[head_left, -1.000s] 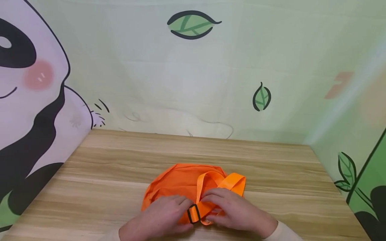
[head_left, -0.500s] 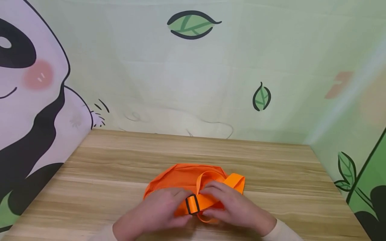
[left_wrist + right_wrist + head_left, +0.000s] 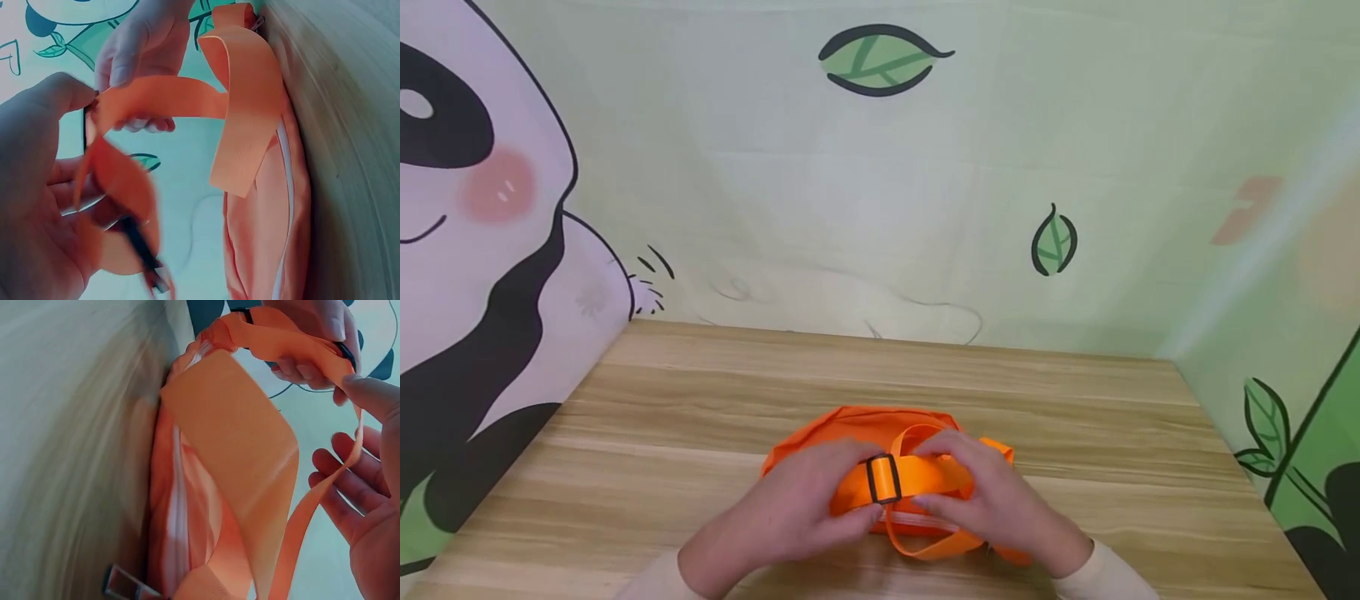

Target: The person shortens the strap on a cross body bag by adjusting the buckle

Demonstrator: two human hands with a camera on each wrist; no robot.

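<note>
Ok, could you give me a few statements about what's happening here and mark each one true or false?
1. A black rectangular buckle sits on a flat orange webbing strap. True.
2. Nothing is touching the strap. False: the left hand and the right hand both hold it.
3. A soft orange fabric bag rests on the wood-grain table. True.
4. The bag's long zip is black. False: that long zip is pale.

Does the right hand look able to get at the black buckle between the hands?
Probably yes: the right hand is close beside the black buckle, with only orange strap showing between them, though the left hand crowds its other side.
</note>
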